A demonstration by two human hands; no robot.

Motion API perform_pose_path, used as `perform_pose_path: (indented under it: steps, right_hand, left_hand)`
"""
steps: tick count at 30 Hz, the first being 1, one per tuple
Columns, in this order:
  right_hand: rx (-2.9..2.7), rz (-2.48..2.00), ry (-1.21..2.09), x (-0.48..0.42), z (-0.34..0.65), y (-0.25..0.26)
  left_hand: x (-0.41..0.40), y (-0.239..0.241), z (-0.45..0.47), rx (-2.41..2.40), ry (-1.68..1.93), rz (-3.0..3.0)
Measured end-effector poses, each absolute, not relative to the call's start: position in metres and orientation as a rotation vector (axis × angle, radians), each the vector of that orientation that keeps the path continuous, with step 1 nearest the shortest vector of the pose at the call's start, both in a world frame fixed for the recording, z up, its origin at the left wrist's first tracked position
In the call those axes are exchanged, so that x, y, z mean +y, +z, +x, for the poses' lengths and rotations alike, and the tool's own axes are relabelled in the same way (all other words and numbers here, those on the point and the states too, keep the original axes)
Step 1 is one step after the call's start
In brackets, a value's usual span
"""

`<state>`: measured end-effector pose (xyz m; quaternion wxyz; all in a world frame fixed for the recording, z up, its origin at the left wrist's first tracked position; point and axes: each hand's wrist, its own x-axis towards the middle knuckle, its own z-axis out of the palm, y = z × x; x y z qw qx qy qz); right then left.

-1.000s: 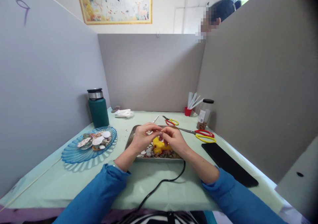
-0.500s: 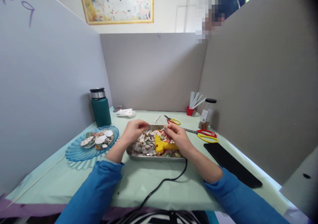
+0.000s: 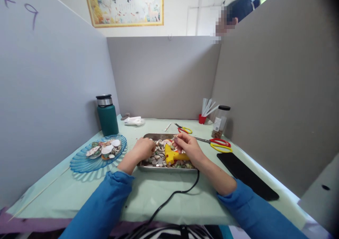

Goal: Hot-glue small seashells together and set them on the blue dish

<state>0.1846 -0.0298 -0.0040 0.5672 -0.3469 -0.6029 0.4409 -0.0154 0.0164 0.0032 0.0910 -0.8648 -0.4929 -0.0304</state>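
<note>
A metal tray (image 3: 148,168) full of small seashells (image 3: 158,156) lies in front of me. My left hand (image 3: 144,148) is at the tray's left side with its fingers curled down among the shells. Its fingertips are hidden, so what they pinch cannot be made out. Above the tray's right half, my right hand (image 3: 188,145) pinches a small brownish shell (image 3: 175,136) between thumb and fingers. A yellow glue gun (image 3: 171,156) rests on the shells, just below my right hand. Its black cord (image 3: 176,192) runs over the near edge of the table.
A blue plate (image 3: 84,165) with shells on it and a green bottle (image 3: 107,119) stand at the left. Right of the tray are scissors (image 3: 221,145), a black phone-like slab (image 3: 246,175), a jar (image 3: 220,122) and a red cup of white sticks (image 3: 202,119). Grey partitions (image 3: 164,76) enclose the table.
My left hand has moved down from above the tray's far edge, its fingers now among the shells. My right hand stays nearly where it was, still pinching.
</note>
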Motion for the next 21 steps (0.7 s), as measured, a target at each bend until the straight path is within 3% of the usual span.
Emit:
perform_pose_path:
  steps: [8, 17, 21]
  right_hand:
    - [-1.420, -0.814, 1.038, -0.030, 0.184, -0.004]
    - [-1.423, -0.827, 1.025, -0.032, 0.184, -0.002]
    - [-1.425, -0.820, 1.021, -0.033, 0.183, -0.002]
  left_hand:
    - [0.018, 0.006, -0.019, -1.600, -0.383, -2.660]
    - [0.012, 0.015, -0.012, -1.526, -1.558, -3.311]
    - [0.005, 0.018, -0.009, -1.493, -1.847, -3.457]
